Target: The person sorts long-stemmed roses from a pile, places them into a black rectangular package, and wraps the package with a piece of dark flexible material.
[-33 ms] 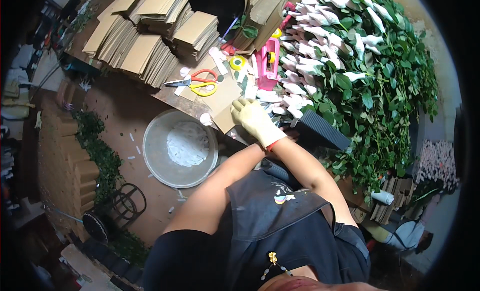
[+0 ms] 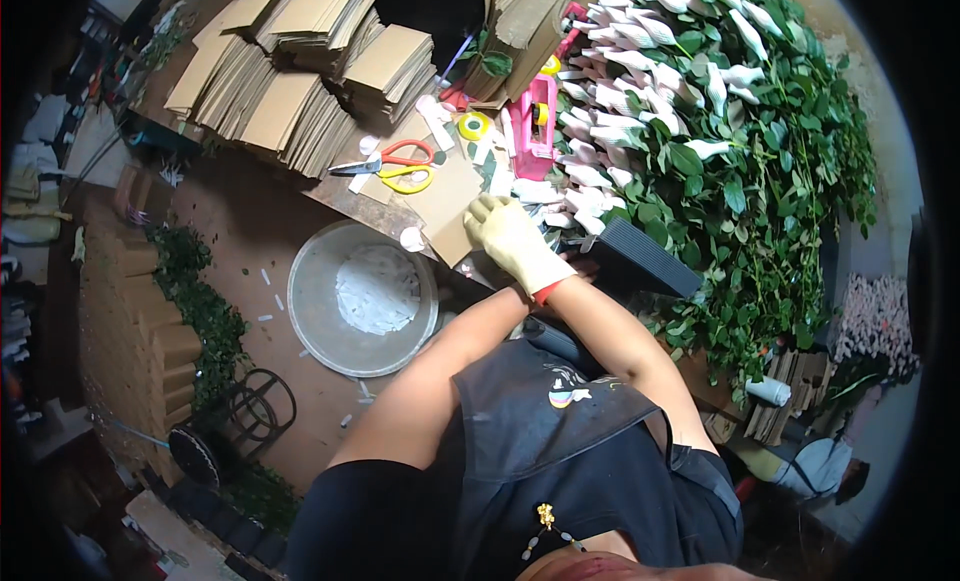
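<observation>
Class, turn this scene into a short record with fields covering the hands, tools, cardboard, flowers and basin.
Right hand: cream glove, at a flat cardboard sheet; grip unclear
Left hand: mostly hidden past the right wrist, near a dark ribbed block; grip unclear
Arms: crossed near the wrists
Tools: scissors with one red-orange and one yellow handle; pink tape dispenser
Cardboard: stacked pieces, upper left
Flowers: leafy stems, heads in whitish sleeves, right side
Basin: grey, round, holding white scraps
</observation>
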Tool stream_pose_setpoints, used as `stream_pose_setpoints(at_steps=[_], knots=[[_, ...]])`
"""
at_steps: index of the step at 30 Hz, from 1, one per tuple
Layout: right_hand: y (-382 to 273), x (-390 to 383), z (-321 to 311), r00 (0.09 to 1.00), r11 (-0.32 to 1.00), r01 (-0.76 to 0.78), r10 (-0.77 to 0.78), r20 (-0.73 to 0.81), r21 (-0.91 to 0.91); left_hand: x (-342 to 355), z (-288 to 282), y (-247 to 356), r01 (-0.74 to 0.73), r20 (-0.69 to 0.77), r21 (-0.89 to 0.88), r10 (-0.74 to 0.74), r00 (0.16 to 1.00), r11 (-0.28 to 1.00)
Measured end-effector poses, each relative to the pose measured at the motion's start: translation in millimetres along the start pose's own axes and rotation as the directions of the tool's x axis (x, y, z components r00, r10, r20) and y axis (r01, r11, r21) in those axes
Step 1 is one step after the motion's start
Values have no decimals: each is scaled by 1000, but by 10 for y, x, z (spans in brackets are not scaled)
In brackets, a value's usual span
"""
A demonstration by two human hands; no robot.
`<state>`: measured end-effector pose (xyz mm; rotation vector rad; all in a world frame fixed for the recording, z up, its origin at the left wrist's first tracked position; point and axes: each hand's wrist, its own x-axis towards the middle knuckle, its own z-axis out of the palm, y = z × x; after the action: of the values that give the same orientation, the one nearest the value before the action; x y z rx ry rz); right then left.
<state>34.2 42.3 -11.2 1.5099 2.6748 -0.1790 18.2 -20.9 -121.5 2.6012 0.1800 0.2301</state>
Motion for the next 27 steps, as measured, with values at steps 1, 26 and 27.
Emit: stream_pose_setpoints(at_steps=[1, 26, 27], knots=[[-6, -101, -110, 1000, 1000, -10, 10, -9, 2, -10, 109, -47, -16, -30, -15, 16, 999, 1000], [520, -2420, 609, 523, -275, -726, 373, 766, 630, -929, -1559, -830, 446, -751, -509, -633, 188, 736], [521, -2373, 552, 533, -250, -734, 365, 763, 632, -1160, -1734, -1286, 327, -651, -722, -759, -24, 609]])
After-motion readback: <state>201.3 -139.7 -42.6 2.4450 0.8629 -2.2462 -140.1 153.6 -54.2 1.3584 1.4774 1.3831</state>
